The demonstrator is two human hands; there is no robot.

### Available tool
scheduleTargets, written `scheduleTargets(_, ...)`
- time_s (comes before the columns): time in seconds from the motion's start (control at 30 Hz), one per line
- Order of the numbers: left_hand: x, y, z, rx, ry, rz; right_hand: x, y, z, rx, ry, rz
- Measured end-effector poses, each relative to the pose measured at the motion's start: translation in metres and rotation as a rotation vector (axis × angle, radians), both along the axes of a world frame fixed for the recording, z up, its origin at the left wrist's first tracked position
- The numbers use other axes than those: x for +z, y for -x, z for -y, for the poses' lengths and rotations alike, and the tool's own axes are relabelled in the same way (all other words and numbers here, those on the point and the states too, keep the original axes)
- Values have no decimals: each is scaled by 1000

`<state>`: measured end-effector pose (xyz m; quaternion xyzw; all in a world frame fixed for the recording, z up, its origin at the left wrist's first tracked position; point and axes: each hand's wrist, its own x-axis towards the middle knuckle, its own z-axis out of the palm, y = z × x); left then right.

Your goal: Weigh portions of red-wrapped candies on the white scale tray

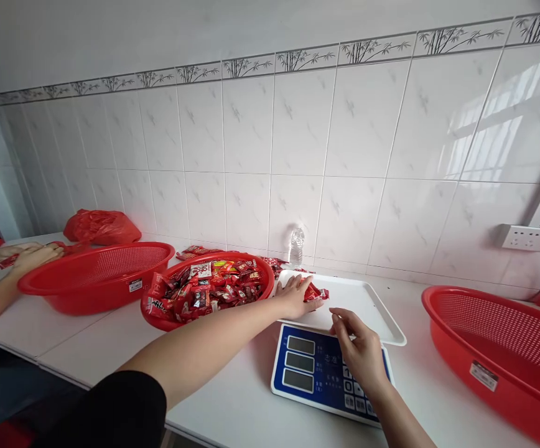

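My left hand (298, 297) lies over the left part of the white weighing tray (361, 305), fingers spread. It touches red snack packets (315, 292) that show between its thumb and fingers. Over the keypad of the blue scale (298, 367) hovers my right hand (358, 345), fingers curled in and thumb near the index finger, with nothing visible in them. The scale's displays look blank. Left of the tray, a red basket (270, 280) is heaped with small packets (214, 289), mostly red.
Red plastic baskets stand at left (97, 298) and right (479, 348). A clear bottle (297, 246) stands by the tiled wall, with a red bag (102, 227) farther left. At the far left are another person's hands (37, 258). A power strip (529, 238) is on the wall.
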<state>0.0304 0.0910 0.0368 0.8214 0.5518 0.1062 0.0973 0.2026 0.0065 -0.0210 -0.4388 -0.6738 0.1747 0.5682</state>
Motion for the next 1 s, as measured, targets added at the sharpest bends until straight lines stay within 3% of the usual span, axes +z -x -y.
scheduleTargets(0.13,3,-10,-24,39,-4,27,0,1,-1,16,-19,4)
scheduleTargets(0.4,-5,-21,-41,-141,-117,246,1,0,-3,26,-13,-7)
scheduleTargets(0.5,4,-20,-24,-123,-230,448,0,-1,-3,20,-8,-21)
scheduleTargets(0.63,10,-5,22,-160,-376,800,1,0,-2,-2,-5,-24)
scheduleTargets(0.73,-5,14,56,-153,-556,881,0,2,-2,-5,-3,-3)
scheduleTargets(0.83,-30,29,72,-145,-664,895,-5,2,-5,-42,-20,12)
scheduleTargets(1.0,-51,38,72,-228,-538,958,-5,-1,-15,-220,-68,87)
